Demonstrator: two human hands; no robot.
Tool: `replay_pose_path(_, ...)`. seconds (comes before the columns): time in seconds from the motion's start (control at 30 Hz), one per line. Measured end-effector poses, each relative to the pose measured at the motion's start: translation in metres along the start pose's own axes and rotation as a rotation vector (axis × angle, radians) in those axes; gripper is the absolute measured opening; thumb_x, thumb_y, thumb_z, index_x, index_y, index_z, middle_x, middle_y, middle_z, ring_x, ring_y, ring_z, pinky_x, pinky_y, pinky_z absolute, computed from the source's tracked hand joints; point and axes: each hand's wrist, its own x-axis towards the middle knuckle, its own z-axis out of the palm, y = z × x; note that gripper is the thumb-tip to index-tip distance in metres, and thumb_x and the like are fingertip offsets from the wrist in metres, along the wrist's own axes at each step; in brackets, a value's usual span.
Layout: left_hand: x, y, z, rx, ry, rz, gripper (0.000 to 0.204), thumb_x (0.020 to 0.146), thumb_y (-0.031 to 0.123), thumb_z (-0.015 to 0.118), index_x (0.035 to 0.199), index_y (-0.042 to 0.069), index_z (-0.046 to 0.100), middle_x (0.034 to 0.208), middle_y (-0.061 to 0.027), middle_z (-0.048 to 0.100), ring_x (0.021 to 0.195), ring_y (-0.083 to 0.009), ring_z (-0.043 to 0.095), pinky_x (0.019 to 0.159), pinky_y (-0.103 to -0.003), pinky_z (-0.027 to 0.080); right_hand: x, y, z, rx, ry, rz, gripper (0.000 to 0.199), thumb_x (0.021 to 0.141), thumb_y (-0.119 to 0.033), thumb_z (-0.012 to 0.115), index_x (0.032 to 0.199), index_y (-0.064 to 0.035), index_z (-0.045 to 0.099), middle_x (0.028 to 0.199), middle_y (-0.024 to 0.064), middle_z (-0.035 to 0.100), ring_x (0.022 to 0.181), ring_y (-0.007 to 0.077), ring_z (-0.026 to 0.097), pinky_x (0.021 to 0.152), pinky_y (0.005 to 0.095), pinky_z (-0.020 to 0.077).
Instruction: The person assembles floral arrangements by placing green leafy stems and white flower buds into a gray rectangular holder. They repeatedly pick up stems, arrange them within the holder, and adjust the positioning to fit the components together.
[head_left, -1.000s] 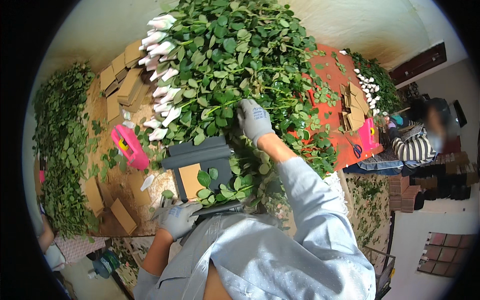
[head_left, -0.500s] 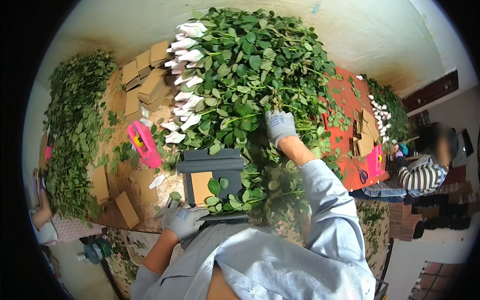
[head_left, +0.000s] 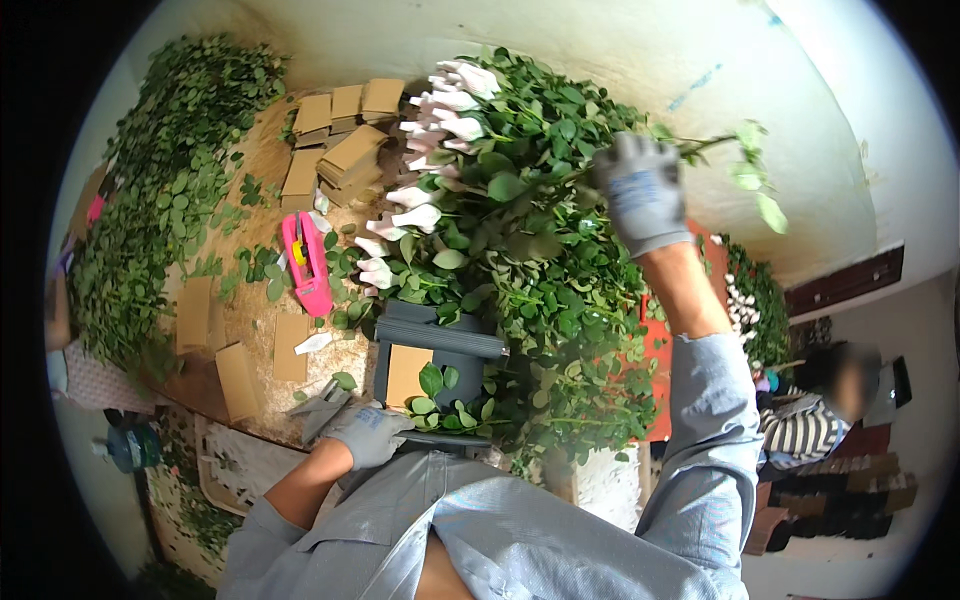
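My right hand (head_left: 642, 195), in a grey glove, is raised over the far right of the rose pile and closed round a leafy rose stem (head_left: 705, 143). The stem's leaves stick out to the right; its other end merges with the heap of roses (head_left: 560, 240), whose buds wear white sleeves. My left hand (head_left: 368, 432), gloved too, grips the near left edge of a black tray (head_left: 455, 372) close to my body. In the tray lie a piece of tan cardboard (head_left: 408, 372) and some green leaves. A grey flat piece (head_left: 326, 408) lies beside my left hand.
A pink tape dispenser (head_left: 312, 275), cardboard pieces (head_left: 240, 380) and stacked cardboard (head_left: 350, 160) lie on the table's left. More leafy stems (head_left: 190, 150) are heaped at far left. On the right, a person in a striped top (head_left: 800, 430) stands near a red table (head_left: 657, 375).
My right hand has lifted up and to the right from within the pile, bringing a stem with it. The view has shifted. My left hand stays at the tray.
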Motion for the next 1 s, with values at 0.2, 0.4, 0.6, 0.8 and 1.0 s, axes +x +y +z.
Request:
replay_pose_path(0.2, 0.0, -0.003, -0.001, -0.004, -0.065, -0.036, 0.039, 0.087, 0.02, 0.059, 0.124, 0.016, 0.071, 0.12, -0.0137, 0.071, 0.11, -0.0358, 0.066, 0.095, -0.049, 0.05, -0.007, 0.084, -0.057, 0.018, 0.47, 0.04, 0.027, 0.088, -0.006, 0.066, 0.11, -0.0203, 0.071, 0.097, 0.003, 0.064, 0.096, 0.0242, 0.063, 0.089, 0.0453, 0.0493)
replay_pose_path(0.4, 0.003, -0.002, -0.006, 0.011, -0.069, -0.003, 0.035, 0.086, 0.018, 0.056, 0.117, 0.014, 0.072, 0.115, -0.0167, 0.071, 0.107, -0.0371, 0.067, 0.093, -0.05, 0.052, -0.047, 0.125, -0.081, 0.332, 0.633, 0.22, 0.029, 0.09, 0.0, 0.069, 0.116, -0.0111, 0.074, 0.101, 0.0099, 0.063, 0.093, 0.0282, 0.062, 0.082, 0.0391, 0.0503)
replay_pose_path(0.6, 0.0, -0.006, -0.002, -0.013, -0.024, 0.059, 0.027, 0.089, 0.021, 0.058, 0.11, 0.009, 0.07, 0.113, -0.017, 0.069, 0.104, -0.0386, 0.065, 0.088, -0.051, 0.052, -0.155, 0.074, -0.021, 1.488, 0.275, 0.549, 0.027, 0.091, 0.012, 0.06, 0.112, -0.0034, 0.068, 0.1, 0.002, 0.055, 0.09, 0.0145, 0.053, 0.084, 0.0266, 0.0462)
replay_pose_path(0.8, 0.002, -0.009, 0.002, -0.025, -0.096, 0.017, 0.031, 0.089, 0.019, 0.058, 0.115, 0.007, 0.069, 0.114, -0.0175, 0.07, 0.106, -0.0371, 0.066, 0.093, -0.05, 0.051, -0.278, -0.033, 0.034, 1.43, -0.535, 0.416, 0.02, 0.087, 0.011, 0.068, 0.102, -0.0015, 0.068, 0.094, 0.006, 0.056, 0.091, 0.0174, 0.058, 0.083, 0.0321, 0.0509)
replay_pose_path(1.0, 0.004, -0.005, -0.004, 0.016, -0.118, 0.014, 0.032, 0.089, 0.018, 0.059, 0.118, 0.008, 0.069, 0.112, -0.0179, 0.071, 0.107, -0.0365, 0.067, 0.094, -0.05, 0.051, -0.332, -0.09, 0.077, 0.791, -0.918, 0.372, 0.022, 0.084, -0.022, 0.076, 0.103, -0.0119, 0.075, 0.115, 0.0169, 0.064, 0.106, 0.0349, 0.062, 0.093, 0.0444, 0.0514)
